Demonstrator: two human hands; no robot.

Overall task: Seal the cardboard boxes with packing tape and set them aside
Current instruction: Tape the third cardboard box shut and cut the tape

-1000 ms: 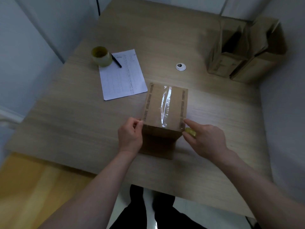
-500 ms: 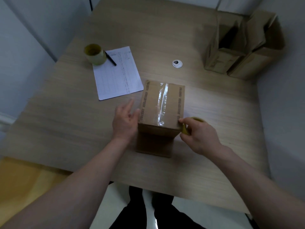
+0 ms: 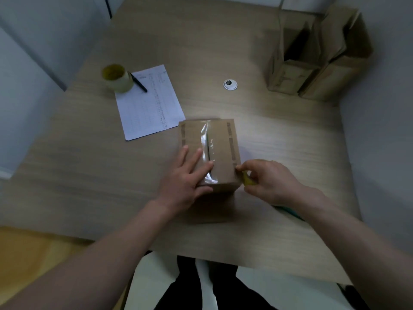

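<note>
Head view: I see the cardboard box (image 3: 210, 153) upright on the table (image 3: 89, 166), clear tape (image 3: 206, 151) along its top seam. My left hand (image 3: 185, 182) lies flat on the lid, fingers straight — my right hand (image 3: 270, 182) pinches a yellow tape roll (image 3: 247, 180) just beside the box's right corner.

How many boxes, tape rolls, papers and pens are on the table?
Boxes: 3
Tape rolls: 2
Papers: 1
Pens: 1
Total: 7
</note>
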